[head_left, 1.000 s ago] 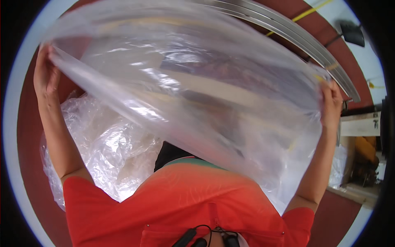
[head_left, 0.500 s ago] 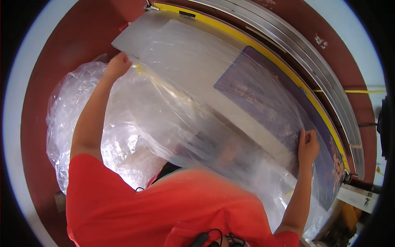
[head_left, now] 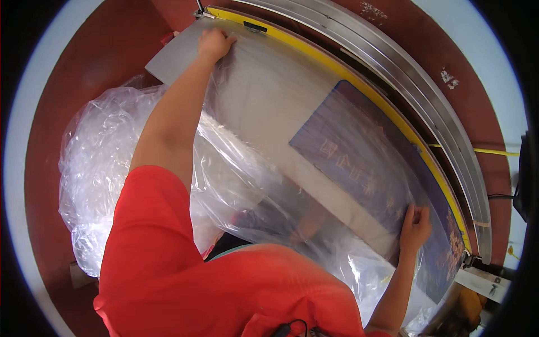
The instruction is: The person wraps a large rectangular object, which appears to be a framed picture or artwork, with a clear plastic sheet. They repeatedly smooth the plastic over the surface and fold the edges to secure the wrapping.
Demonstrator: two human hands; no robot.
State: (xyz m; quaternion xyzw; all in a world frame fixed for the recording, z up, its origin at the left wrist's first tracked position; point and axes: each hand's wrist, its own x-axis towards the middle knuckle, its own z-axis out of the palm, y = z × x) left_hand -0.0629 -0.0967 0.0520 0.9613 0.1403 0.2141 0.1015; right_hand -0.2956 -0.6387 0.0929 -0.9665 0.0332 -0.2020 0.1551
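Observation:
A wide sheet of clear plastic film [head_left: 247, 163] lies loosely over a grey board [head_left: 269, 104] and a dark blue printed panel [head_left: 331, 135]. My left hand [head_left: 215, 44] reaches to the board's far left end, just short of the yellow strip [head_left: 306, 46]. Its fingers are closed at the film's far left corner. On the right, my right hand [head_left: 415, 227] pinches the film above the panel's near side, thumb against fingers. Between the hands the film hangs in creases down toward my red shirt.
A big crumpled heap of clear plastic film [head_left: 106, 163] bulges on the left. Beyond the yellow strip runs a curved-looking silver metal rail [head_left: 393, 70]. A yellow cord [head_left: 494, 151] stretches to the right. A white box-like piece [head_left: 483, 283] stands at the lower right.
My left hand has moved away from me and to the right, drawing the film's corner toward the yellow strip. The right hand has shifted slightly nearer to me, still pinching film.

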